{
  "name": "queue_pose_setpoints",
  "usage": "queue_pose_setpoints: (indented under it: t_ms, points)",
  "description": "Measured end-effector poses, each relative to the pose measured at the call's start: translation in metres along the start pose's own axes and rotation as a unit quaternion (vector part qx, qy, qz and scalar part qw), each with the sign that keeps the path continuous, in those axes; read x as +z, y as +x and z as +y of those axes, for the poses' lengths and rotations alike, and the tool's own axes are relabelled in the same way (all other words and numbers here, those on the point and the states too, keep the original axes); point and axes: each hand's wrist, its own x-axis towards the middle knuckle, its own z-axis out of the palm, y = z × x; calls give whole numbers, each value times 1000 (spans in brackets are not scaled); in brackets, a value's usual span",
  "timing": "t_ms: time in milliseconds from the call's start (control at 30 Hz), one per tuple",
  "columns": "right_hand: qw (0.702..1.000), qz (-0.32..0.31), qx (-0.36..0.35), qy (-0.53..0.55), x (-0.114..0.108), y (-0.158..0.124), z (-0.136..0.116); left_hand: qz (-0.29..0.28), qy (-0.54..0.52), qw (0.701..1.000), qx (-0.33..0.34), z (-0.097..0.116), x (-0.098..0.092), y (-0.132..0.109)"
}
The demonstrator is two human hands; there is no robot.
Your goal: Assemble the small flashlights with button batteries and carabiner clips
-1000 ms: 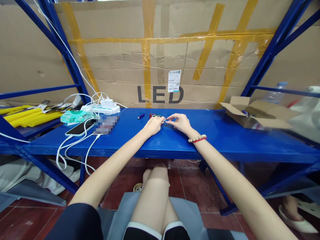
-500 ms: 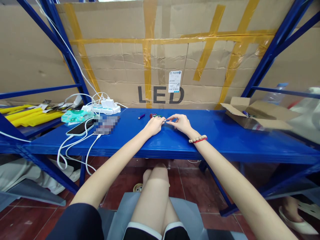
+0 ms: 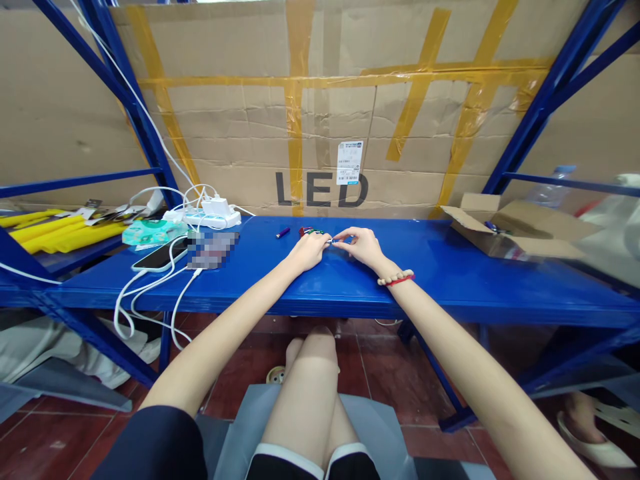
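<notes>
At the middle of the blue table, my left hand and my right hand meet fingertip to fingertip. Between them shows a small shiny piece, silvery and dark, too small to name. The fingers of my left hand are closed around one end of it, mostly hidden from above. Thumb and forefinger of my right hand pinch the other end. Just beyond my left hand lie a small red item and a green one, partly covered by the hand. A short purple-blue cylinder rests to their left.
On the left are a phone with white cables, a green soft pack and a white power strip. An open cardboard box stands at the right. Behind the table rises a large taped carton.
</notes>
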Motion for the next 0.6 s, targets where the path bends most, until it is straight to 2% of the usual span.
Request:
queue_pose_setpoints:
  t_ms: [600]
  points:
    - [1000, -8, -7, 4, 1, 2, 2, -16, 0, 1000, 1, 2, -3, 0]
